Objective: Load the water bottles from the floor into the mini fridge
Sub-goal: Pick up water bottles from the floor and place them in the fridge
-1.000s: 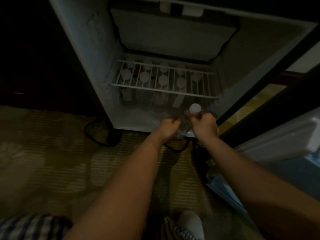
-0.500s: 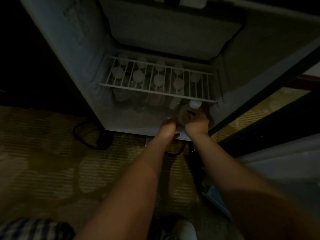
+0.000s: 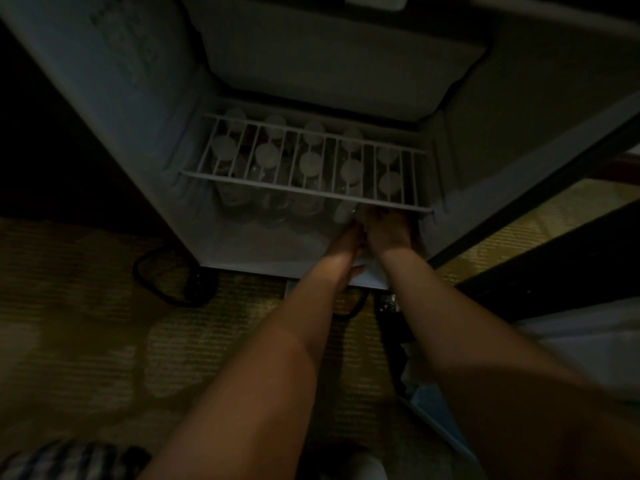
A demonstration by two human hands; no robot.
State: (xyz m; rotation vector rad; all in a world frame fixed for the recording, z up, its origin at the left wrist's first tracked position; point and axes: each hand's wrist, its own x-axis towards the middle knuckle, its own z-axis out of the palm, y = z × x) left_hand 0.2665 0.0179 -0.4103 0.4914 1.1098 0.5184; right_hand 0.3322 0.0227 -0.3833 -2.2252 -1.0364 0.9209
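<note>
The mini fridge stands open on the carpet. Several white-capped water bottles stand in rows on its floor under a white wire shelf. Both my hands reach in under the shelf's front right corner. My right hand grips the lower body of a water bottle whose cap shows through the shelf bars. My left hand holds the same bottle from the left, its fingers hidden in the dark. The bottle stands upright at the front right of the rows.
A black power cable loops on the carpet left of the fridge's front. The open fridge door runs along the right. A blue-edged box lies on the floor by my right arm. A white tilted bottle lies just left of my hands.
Both hands carried the bottle from the fridge's front lip in under the wire shelf. Its cap now sits behind the shelf bars. The camera moved closer.
</note>
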